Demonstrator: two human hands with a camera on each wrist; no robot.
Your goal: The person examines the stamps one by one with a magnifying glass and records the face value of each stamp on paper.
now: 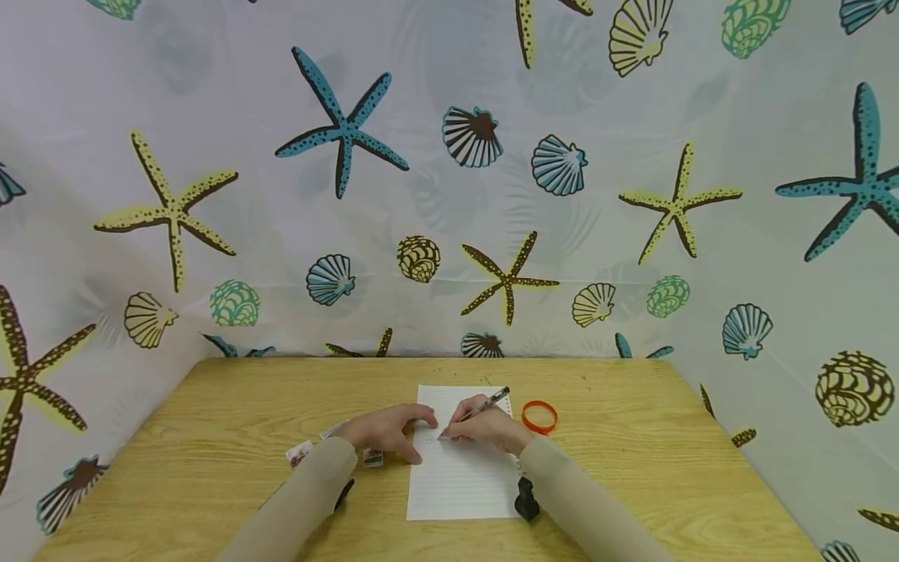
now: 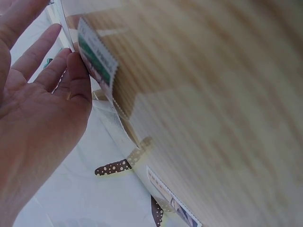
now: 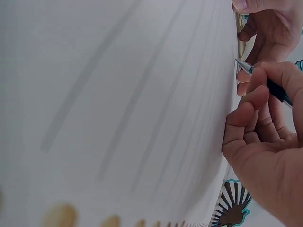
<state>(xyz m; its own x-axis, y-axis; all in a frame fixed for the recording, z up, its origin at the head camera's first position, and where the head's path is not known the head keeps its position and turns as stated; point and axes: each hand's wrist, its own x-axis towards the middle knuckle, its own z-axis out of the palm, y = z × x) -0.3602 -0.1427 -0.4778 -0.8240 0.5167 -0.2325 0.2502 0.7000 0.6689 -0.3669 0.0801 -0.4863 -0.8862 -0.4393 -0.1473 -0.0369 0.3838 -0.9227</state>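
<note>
A sheet of lined paper (image 1: 460, 492) with punched holes along its right edge lies on the table. My right hand (image 1: 485, 425) rests on it and pinches a pen (image 1: 497, 396), whose tip meets the paper; a small faint mark sits just left of the tip. In the right wrist view the pen (image 3: 276, 90) shows a silver tip and dark barrel between thumb and fingers. My left hand (image 1: 386, 429) lies at the paper's left edge, fingers spread and touching it. Under and beside that hand are stamps (image 1: 373, 458) with perforated edges; one stamp (image 2: 98, 56) appears close in the left wrist view.
A red ring-shaped band (image 1: 539, 417) lies right of the paper. Another stamp (image 1: 299, 453) is left of my left hand, partly beside the sleeve. A small black object (image 1: 527, 499) is at my right forearm. A patterned cloth (image 1: 393, 211) hangs behind the wooden table (image 1: 618, 445).
</note>
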